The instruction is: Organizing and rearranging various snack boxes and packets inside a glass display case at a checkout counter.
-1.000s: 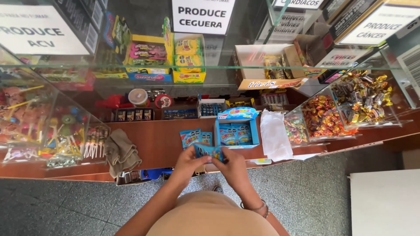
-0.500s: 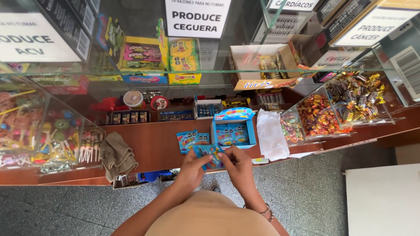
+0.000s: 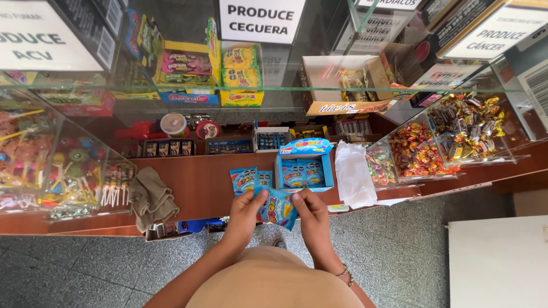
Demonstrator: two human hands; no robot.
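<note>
Both hands (image 3: 279, 212) around glossy, crinkled blue snack packet (image 3: 277, 209)

Both hands, left hand (image 3: 246, 210) and right hand (image 3: 313, 212), share grip on blue snack packets (image 3: 277, 207), just over near edge of wooden surface (image 3: 197, 182).
Ahead of grip: loose blue packets (image 3: 249, 178) flat on surface, open blue display box (image 3: 304, 170) just right of them, blocking forward path.
Left of grip: bare strip of surface, then crumpled brown cloth (image 3: 150, 198).
Right: white bags (image 3: 353, 174), then clear candy bins (image 3: 419, 151).
Above: glass shelf (image 3: 274, 89) caps reach.
Below, behind: open floor (image 3: 85, 268).
</note>
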